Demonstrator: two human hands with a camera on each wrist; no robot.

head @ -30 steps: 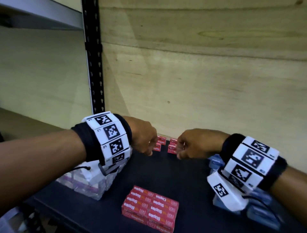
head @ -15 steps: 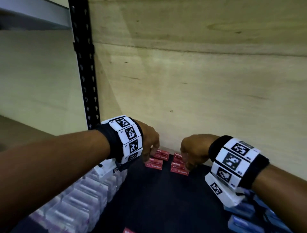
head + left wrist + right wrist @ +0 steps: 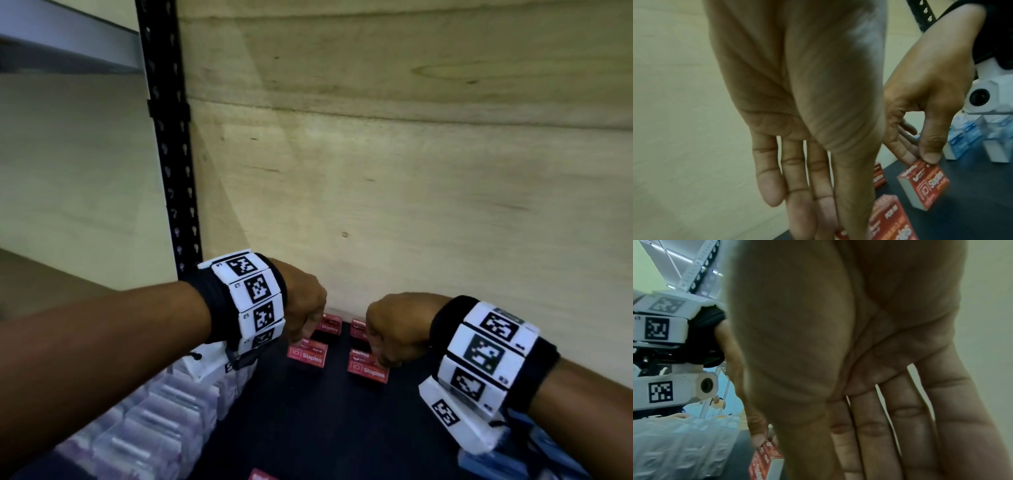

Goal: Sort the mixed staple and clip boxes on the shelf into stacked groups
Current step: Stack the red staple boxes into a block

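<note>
The black shelf [image 3: 308, 421] runs up to a wooden back panel [image 3: 411, 171]. Left of the shelf's middle sit clear plastic boxes [image 3: 147, 431]; right of it, blue boxes [image 3: 493, 460]. Near the back panel, the left hand [image 3: 303, 310] pinches a red staple box [image 3: 307, 354] between thumb and fingers, and the right hand [image 3: 394, 329] pinches another staple box [image 3: 368, 368] likewise. Two more red boxes [image 3: 330, 323] lie behind them, closer to the panel.

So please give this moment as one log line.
left hand: pinches staples box | right hand: pinches second staples box | both on shelf
</note>
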